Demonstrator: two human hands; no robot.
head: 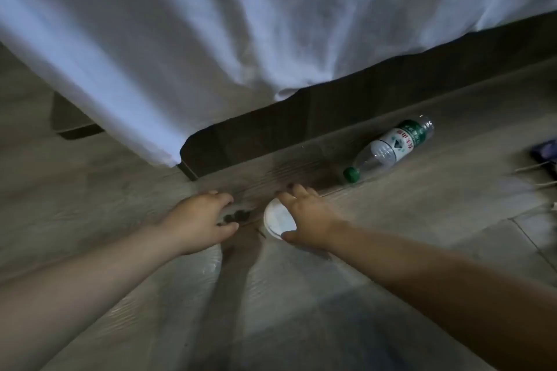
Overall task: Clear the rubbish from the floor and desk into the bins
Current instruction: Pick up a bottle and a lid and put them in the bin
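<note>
One white round cup stands on the floor, seen from above, between the two hands and close in front of the bed. The right hand is spread across it, thumb at the near rim and fingers reaching past the far rim, not closed round it. Just to its left, the left hand hangs over a small cluster of dark bits, too blurred to count. Its fingers are loosely curled downward, and I cannot tell whether they pinch anything. One piece of clear ridged plastic shows under the left wrist; whether the hand holds it cannot be told. One clear bottle with a white and green label lies on its side to the right of the cup, apart from it. Its single green cap points toward the hands. At the right edge are two pale sticks beside one dark purple thing, cut off by the frame. One white sheet hangs down over the dark bed base, which runs slantwise from centre to upper right. The sheet's hem stops short of the floor near the left hand. The base closes off the far side just beyond the fingers and the bottle. The floor is open toward the person and to the left, with both forearms crossing it.
</note>
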